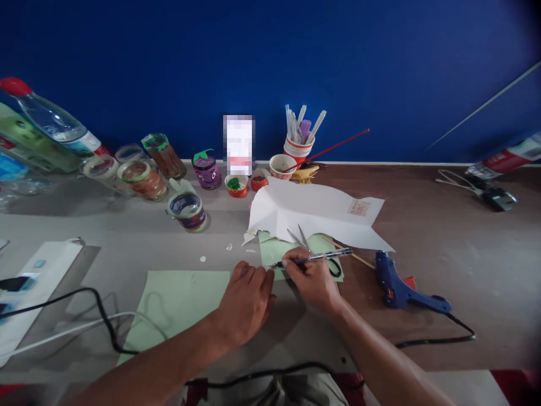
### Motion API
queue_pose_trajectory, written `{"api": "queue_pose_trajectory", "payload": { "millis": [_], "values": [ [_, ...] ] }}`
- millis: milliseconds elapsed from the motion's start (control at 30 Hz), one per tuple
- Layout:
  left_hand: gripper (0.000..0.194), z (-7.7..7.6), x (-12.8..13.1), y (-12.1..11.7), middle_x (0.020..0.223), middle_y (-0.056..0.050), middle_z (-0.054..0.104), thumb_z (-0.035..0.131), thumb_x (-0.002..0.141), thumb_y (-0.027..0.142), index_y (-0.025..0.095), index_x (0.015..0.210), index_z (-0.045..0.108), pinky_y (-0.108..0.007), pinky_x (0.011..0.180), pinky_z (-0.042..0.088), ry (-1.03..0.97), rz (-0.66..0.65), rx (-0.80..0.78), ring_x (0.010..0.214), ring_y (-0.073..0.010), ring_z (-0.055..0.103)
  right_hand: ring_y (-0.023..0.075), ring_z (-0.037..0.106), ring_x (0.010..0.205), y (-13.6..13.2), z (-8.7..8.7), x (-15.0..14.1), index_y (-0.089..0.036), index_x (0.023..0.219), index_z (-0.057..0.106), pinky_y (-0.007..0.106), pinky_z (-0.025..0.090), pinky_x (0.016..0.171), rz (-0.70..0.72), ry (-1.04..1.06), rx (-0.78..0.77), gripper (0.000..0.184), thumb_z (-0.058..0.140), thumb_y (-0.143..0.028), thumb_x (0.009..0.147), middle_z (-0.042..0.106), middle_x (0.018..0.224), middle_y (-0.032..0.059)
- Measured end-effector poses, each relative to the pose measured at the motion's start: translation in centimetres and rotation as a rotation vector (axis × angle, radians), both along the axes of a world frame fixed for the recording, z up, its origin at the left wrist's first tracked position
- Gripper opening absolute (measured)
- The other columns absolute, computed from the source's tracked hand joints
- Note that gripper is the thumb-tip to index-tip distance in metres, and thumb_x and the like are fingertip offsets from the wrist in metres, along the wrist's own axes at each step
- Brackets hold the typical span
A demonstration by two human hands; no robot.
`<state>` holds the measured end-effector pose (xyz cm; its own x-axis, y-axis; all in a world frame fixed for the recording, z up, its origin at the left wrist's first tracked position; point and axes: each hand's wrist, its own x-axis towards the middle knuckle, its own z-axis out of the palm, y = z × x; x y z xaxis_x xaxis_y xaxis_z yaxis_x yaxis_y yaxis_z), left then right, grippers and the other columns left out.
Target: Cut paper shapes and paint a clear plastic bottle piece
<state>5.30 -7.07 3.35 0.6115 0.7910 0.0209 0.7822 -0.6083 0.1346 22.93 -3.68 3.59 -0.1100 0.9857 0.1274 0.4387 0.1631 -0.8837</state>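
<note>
My right hand grips a dark pen, its tip touching a small light green paper piece. My left hand lies beside it with curled fingers, pressing down at the edge of that paper. A larger light green sheet lies flat to the left, under my left forearm. Scissors rest just beyond the pen, their black handle loop by my right hand. A folded white sheet lies behind them.
A blue glue gun with a black cord lies to the right. Decorated jars and small cups line the back, with a cup of tools. Black and white cables cross the near left, beside a white box.
</note>
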Motion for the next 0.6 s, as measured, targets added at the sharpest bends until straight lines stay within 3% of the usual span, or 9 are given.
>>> {"api": "queue_pose_trajectory", "payload": {
  "millis": [600],
  "values": [
    [0.036, -0.20, 0.04, -0.04, 0.093, -0.007, 0.062, 0.054, 0.091, 0.026, 0.011, 0.124, 0.054, -0.046, 0.097, 0.035, 0.003, 0.010, 0.013, 0.088, -0.0242, 0.059, 0.0172, 0.063, 0.068, -0.04, -0.79, 0.01, -0.019, 0.071, 0.062, 0.027, 0.046, 0.065, 0.043, -0.050, 0.028, 0.016, 0.052, -0.020, 0.084, 0.067, 0.071, 0.0025]
  ]
}}
